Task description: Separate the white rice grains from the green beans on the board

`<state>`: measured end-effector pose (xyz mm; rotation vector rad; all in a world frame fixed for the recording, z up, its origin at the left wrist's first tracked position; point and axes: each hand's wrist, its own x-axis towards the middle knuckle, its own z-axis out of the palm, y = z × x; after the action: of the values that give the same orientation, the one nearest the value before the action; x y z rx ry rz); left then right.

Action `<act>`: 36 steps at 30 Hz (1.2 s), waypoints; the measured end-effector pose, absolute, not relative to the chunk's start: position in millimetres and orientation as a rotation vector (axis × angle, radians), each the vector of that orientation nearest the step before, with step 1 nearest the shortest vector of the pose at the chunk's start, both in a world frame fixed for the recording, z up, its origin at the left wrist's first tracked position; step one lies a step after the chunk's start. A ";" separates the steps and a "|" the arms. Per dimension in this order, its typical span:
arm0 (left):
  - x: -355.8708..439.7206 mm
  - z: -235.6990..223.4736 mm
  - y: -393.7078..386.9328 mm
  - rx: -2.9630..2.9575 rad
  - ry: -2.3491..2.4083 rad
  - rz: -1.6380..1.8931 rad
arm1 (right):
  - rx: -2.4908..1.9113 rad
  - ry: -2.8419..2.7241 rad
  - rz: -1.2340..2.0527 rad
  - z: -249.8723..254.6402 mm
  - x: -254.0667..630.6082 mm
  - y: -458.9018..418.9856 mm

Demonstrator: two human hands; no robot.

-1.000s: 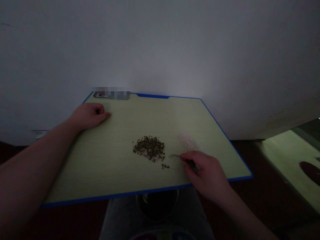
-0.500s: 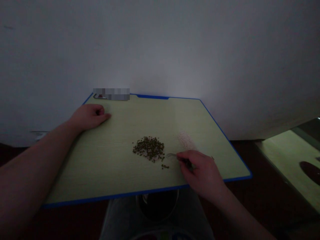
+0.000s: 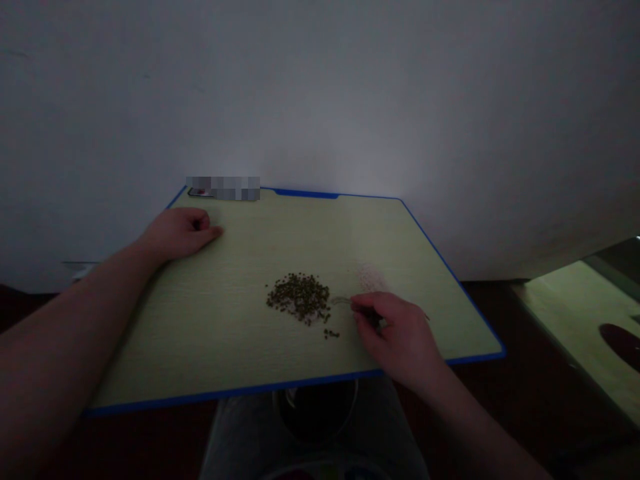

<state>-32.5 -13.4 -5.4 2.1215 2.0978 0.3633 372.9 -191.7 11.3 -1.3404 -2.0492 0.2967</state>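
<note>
My right hand (image 3: 400, 333) pinches a pair of slim tweezers (image 3: 342, 301). Their curved tips point left, close to the right edge of a pile of small dark green-brown beans or seeds (image 3: 299, 297); whether they grip anything is too small to tell. A few pale grains show among the dark ones, and several loose dark seeds (image 3: 330, 334) lie just below. Beyond my right hand is a patch of pale pinkish grains (image 3: 370, 276), partly hidden by it. My left hand (image 3: 180, 233) rests at the left side, fingers curled and thumb stretched out, with nothing visible in it.
The pale wood-look board (image 3: 235, 347) has a blue edge and stands against a white wall (image 3: 320, 93). At its back left lies a blurred-out flat object (image 3: 225, 191). Below the front edge is a dark round bowl-like container (image 3: 316, 413). Another surface (image 3: 575, 313) is at right.
My right hand and the tweezers have shifted slightly up and away from me, and now cover more of the pale grains. My left hand stays put.
</note>
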 end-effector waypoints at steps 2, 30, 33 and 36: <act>-32.2 -5.5 -13.0 2.122 2.099 0.354 | -1.342 -2.068 0.287 11.0 369.5 -190.1; -27.4 2.6 -19.0 2.137 2.041 0.416 | -1.554 -1.834 0.237 8.7 391.5 -169.9; -27.1 3.0 -19.0 2.150 2.043 0.410 | -1.508 -1.894 0.289 13.3 385.4 -175.0; -27.1 2.7 -19.1 2.149 2.044 0.400 | -1.447 -1.989 0.343 15.4 377.8 -181.9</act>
<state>-27.1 -19.1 2.7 2.1489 2.0444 0.4001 377.8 -181.9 15.4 -1.4468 -1.9886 0.3425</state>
